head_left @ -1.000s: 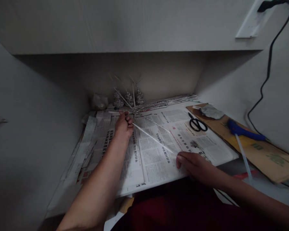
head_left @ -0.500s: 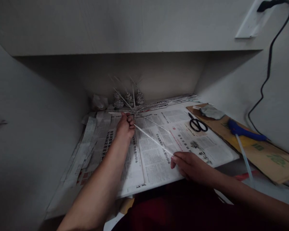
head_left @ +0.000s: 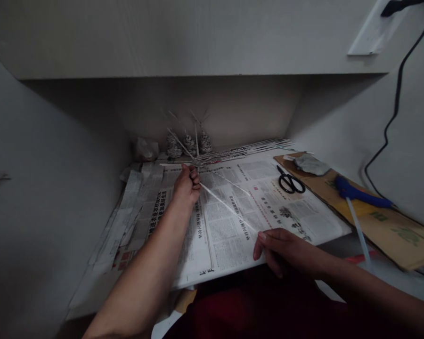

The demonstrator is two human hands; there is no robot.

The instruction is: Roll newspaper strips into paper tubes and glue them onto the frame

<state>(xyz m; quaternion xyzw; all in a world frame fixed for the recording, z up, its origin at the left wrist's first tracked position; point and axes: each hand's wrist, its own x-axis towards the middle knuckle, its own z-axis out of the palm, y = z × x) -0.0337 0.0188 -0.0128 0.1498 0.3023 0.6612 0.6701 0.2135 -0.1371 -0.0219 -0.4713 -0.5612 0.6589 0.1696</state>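
Observation:
My left hand (head_left: 188, 184) is closed around the near side of a small woven piece (head_left: 198, 163), from which several thin rolled-paper sticks spread out. One long paper stick (head_left: 229, 207) runs from there toward me and to the right. My right hand (head_left: 276, 245) pinches the end of this stick between thumb and fingertips, with the other fingers loosely curled. A second paper stick (head_left: 233, 183) points right from the woven piece, held by neither hand. The fingers of my left hand hide part of the weave.
Newspaper (head_left: 229, 245) covers the table. Behind lie a bundle of paper sticks (head_left: 254, 148) and small woven cones (head_left: 205, 142). On the right are black scissors (head_left: 290, 183), a blue glue gun (head_left: 362, 194) with its glue stick, and cardboard (head_left: 392, 230). Paper strips (head_left: 129, 205) lie left.
My right hand has shifted slightly right and toward me along with the stick's end, its lower fingers loosening. The left hand has moved a touch to the right.

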